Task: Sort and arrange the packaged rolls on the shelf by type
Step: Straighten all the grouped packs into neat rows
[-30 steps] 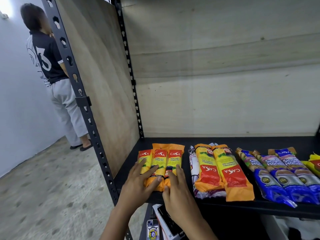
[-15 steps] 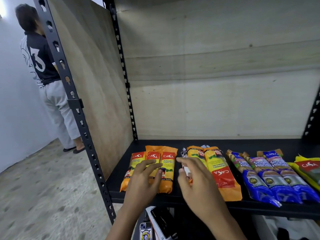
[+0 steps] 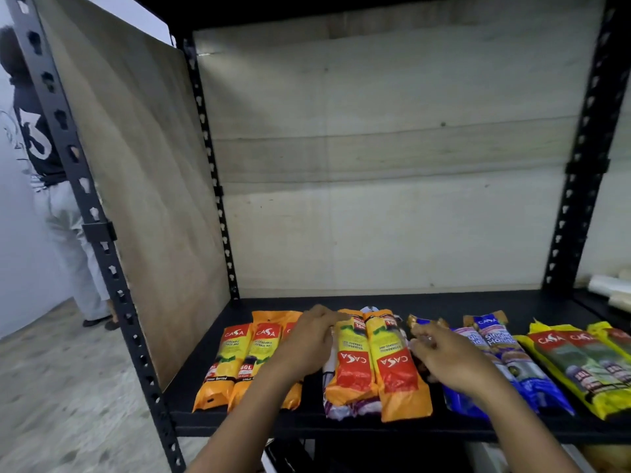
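Note:
Packaged rolls lie in a row on the black shelf (image 3: 444,305). At the left is an orange three-roll pack (image 3: 239,363). In the middle are two orange and yellow rolls (image 3: 375,360) turned the other way, over a white and purple pack (image 3: 333,409). Right of them lie blue rolls (image 3: 505,349) and yellow packs (image 3: 577,363). My left hand (image 3: 307,339) rests flat between the left pack and the middle rolls, fingers touching their top. My right hand (image 3: 447,356) hovers over the leftmost blue roll, fingers apart and curled, holding nothing.
A plywood side panel (image 3: 136,199) and back board (image 3: 375,199) close the bay, with black perforated posts (image 3: 112,268) at the corners. Another person (image 3: 41,158) stands at the far left on the concrete floor. White rolls (image 3: 611,288) sit in the bay at right.
Both hands have moved right: the left from the orange three-roll pack to the middle rolls' edge, the right from the middle rolls to the blue ones. The camera has turned right.

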Available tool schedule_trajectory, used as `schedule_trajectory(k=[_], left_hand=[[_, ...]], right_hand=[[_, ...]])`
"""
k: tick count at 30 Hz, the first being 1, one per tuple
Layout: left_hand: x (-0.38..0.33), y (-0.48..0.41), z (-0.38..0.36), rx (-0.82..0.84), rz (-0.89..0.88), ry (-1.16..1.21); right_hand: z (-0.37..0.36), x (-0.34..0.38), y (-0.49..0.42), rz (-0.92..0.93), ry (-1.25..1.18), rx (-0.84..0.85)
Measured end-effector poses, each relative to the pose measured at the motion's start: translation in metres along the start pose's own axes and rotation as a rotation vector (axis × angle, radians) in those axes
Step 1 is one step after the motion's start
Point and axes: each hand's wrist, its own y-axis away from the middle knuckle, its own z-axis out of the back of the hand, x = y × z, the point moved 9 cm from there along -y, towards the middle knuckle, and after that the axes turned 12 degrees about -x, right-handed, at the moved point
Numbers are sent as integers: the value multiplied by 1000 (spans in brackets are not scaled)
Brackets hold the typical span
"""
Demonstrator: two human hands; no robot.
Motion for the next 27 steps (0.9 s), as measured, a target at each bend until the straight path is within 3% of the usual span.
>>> schedule_trajectory(k=[3,6,15,18,21,27], left_hand=[[-5,-25,-4,67,38,-3],[-2,-36,-12,117,198,27],[17,-33,-23,69,456,80],[23,-29,-23,28,607,237],[33,-20,-26,12,787,552],[70,7,25,-211,914,863]], right_hand=[[-15,-3,5,-25,-28,67],[-24,-4,6,-51,-86,39],[-37,0,-1,-81,-62,65],[-33,6,2,-59,-162,22],[-27,5,2,-57,-303,-65],[-25,10,-3,-91,-597,-50]])
